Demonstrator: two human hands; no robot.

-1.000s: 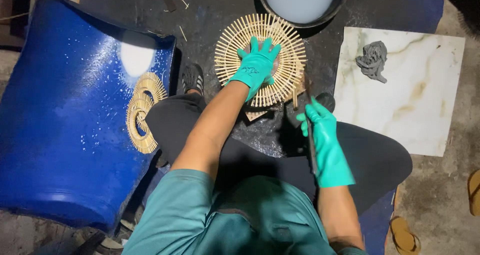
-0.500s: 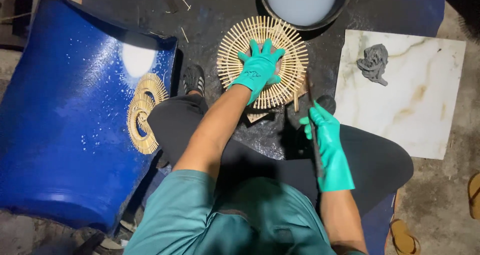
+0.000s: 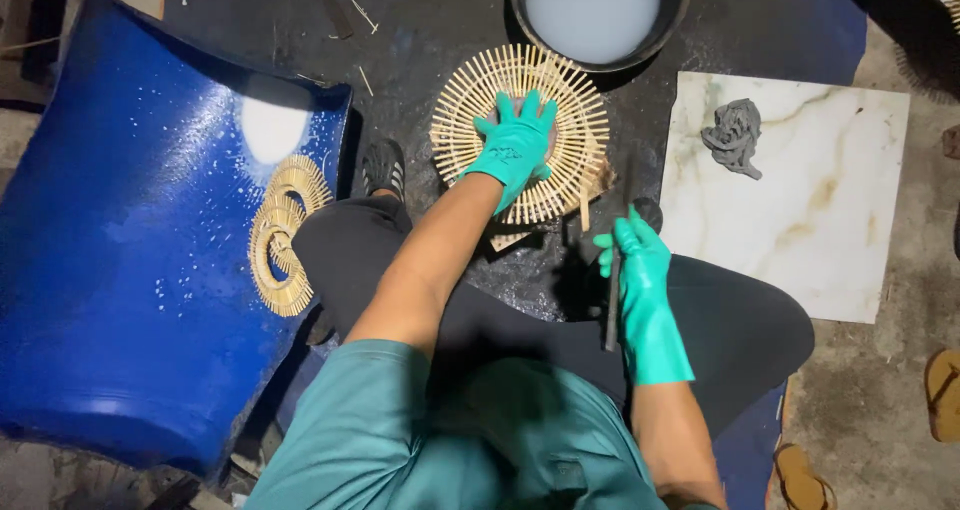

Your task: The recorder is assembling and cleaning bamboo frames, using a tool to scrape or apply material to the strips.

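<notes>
Dark, wet-looking ground sheet (image 3: 420, 60) covers the floor where a person sits working; the left hand (image 3: 512, 148), in a green glove, lies flat with spread fingers on the round bamboo-stick disc (image 3: 470, 120), pressing it down rather than closing around it; the disc rests on the sheet at 12 o'clock from the knees. The right hand (image 3: 640, 270) is closed around a thin dark tool (image 3: 612, 315), at 4 o'clock from the disc and apart from it. If the flat palm slips on the wet sheet, the disc may turn or slide; the thin sticks at its rim could snap under too much weight. The basin of pale liquid (image 3: 595, 10) stands touching the disc at 1 o'clock, so a push may knock it. The tool's tip is hidden in shadow, perhaps a blade; the disc centre is covered by the glove; the basin is cut off at the top edge.
</notes>
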